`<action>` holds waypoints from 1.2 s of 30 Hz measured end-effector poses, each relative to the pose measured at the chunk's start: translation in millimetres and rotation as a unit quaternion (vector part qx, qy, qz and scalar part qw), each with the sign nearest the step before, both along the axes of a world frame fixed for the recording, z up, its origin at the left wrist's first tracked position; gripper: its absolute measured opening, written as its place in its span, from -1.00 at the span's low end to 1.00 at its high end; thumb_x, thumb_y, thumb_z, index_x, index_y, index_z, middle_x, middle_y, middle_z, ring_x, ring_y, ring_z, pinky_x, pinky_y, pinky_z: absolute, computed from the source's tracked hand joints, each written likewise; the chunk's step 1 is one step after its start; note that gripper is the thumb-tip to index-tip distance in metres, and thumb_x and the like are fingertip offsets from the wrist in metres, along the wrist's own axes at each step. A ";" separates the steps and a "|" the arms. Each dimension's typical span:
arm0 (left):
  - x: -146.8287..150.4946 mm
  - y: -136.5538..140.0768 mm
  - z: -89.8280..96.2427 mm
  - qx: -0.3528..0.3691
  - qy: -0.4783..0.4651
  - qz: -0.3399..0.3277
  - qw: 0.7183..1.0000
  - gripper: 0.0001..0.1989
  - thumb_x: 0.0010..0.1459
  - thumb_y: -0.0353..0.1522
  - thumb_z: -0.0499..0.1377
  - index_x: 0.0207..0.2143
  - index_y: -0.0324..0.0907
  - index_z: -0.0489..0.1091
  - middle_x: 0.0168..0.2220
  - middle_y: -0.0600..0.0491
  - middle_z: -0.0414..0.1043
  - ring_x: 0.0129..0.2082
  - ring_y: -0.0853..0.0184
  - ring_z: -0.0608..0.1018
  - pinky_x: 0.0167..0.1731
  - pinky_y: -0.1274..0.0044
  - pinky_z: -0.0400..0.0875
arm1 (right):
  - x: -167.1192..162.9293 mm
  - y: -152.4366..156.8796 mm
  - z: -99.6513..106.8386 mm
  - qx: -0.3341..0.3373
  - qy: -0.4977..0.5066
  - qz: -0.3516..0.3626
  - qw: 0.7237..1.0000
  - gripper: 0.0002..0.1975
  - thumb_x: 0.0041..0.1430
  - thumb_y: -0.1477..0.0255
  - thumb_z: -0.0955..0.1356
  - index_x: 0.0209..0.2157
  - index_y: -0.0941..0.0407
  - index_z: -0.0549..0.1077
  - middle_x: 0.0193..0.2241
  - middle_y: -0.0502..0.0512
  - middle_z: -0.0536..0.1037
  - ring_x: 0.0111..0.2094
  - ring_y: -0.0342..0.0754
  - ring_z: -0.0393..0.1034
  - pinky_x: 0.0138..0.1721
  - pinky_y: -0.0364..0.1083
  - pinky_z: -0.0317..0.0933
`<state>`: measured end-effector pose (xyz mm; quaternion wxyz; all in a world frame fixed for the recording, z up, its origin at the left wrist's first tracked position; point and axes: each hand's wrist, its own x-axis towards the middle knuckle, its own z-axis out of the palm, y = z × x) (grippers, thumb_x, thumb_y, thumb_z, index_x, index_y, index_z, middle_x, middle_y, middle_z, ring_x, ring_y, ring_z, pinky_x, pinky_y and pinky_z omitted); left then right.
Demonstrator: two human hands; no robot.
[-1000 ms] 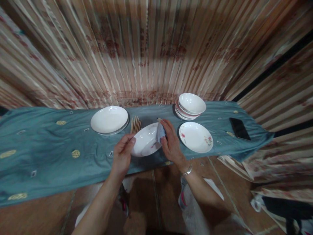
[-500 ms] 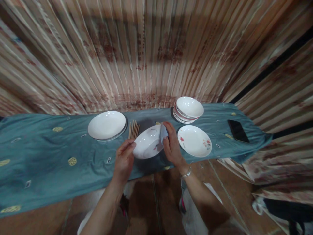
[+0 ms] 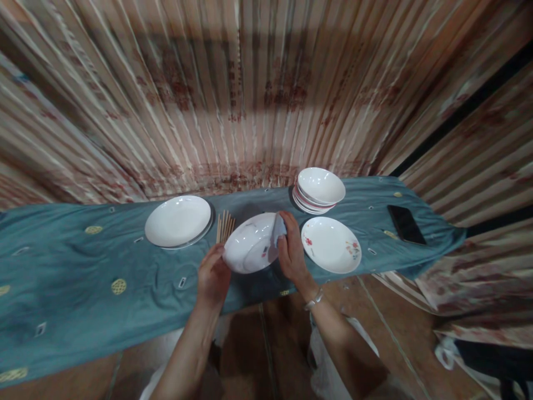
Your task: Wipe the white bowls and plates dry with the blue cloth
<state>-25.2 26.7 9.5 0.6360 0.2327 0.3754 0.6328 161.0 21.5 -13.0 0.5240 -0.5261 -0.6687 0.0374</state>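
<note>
A white plate (image 3: 247, 247) is held tilted above the cloth-covered table. A ring and a small dark and reddish mark show on the face turned to me. My left hand (image 3: 213, 275) is closed on its left edge, thumb over the rim. At the right edge, my right hand (image 3: 292, 247) is closed around a folded grey-blue cloth (image 3: 278, 229) pressed against the plate. Several wooden chopsticks (image 3: 225, 225) lie just behind the left hand. Close to my right hand, a white plate with flowers (image 3: 331, 245) lies flat on the table.
Stacked white plates (image 3: 179, 221) stand on the left. A stack of white bowls (image 3: 320, 186) is at the back right, and a black phone (image 3: 407, 224) lies farther right. The table has a green cloth (image 3: 83, 289). A pleated curtain (image 3: 250, 139) hangs right behind it.
The held plate has tilted further, showing more of the ringed face. Both hands keep their hold, with the cloth still at the right edge. The view has shifted slightly.
</note>
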 end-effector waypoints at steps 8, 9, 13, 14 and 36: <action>1.3 2.0 -14.5 -0.030 -0.048 -0.002 0.998 -0.91 -0.17 -0.36 0.32 -0.56 -0.19 0.50 -0.51 0.06 0.53 -0.43 0.34 0.52 -0.35 0.54 0.41 | 0.2 -2.3 -8.4 -0.005 0.037 -0.026 0.999 -0.52 0.43 0.35 0.06 0.32 0.11 0.10 0.23 0.31 0.29 0.31 0.04 0.12 0.31 0.17 0.10; 2.8 1.9 -15.6 -0.039 -0.057 0.002 0.998 -0.91 -0.18 -0.36 0.33 -0.55 -0.20 0.50 -0.50 0.06 0.54 -0.43 0.35 0.53 -0.34 0.55 0.42 | 0.7 -2.5 -8.3 -0.010 0.046 -0.025 0.999 -0.52 0.43 0.35 0.06 0.31 0.12 0.10 0.23 0.31 0.28 0.31 0.04 0.12 0.31 0.16 0.10; 10.4 0.4 -16.1 -0.057 -0.081 0.013 0.995 -0.88 -0.22 -0.37 0.35 -0.53 -0.22 0.52 -0.48 0.06 0.56 -0.39 0.36 0.55 -0.30 0.58 0.44 | 3.3 -1.9 -6.9 -0.020 0.075 -0.017 0.997 -0.53 0.43 0.33 0.07 0.29 0.13 0.15 0.23 0.30 0.30 0.29 0.03 0.15 0.31 0.16 0.09; 11.9 -0.2 -15.5 -0.060 -0.083 0.015 0.995 -0.86 -0.24 -0.37 0.36 -0.53 -0.22 0.53 -0.48 0.05 0.56 -0.39 0.36 0.55 -0.29 0.58 0.44 | 3.9 -1.4 -6.7 -0.020 0.081 -0.017 0.996 -0.54 0.43 0.32 0.07 0.28 0.13 0.16 0.22 0.30 0.31 0.29 0.04 0.16 0.30 0.18 0.09; -4.9 -7.2 29.4 0.009 0.137 0.015 0.990 -0.61 -0.23 -0.14 0.47 -0.36 -0.19 0.61 -0.42 0.04 0.58 -0.42 0.37 0.52 -0.35 0.59 0.39 | 2.3 -4.2 3.6 -0.009 0.017 0.012 1.000 -0.52 0.41 0.38 0.12 0.31 0.10 0.12 0.23 0.27 0.29 0.31 0.07 0.12 0.32 0.19 0.07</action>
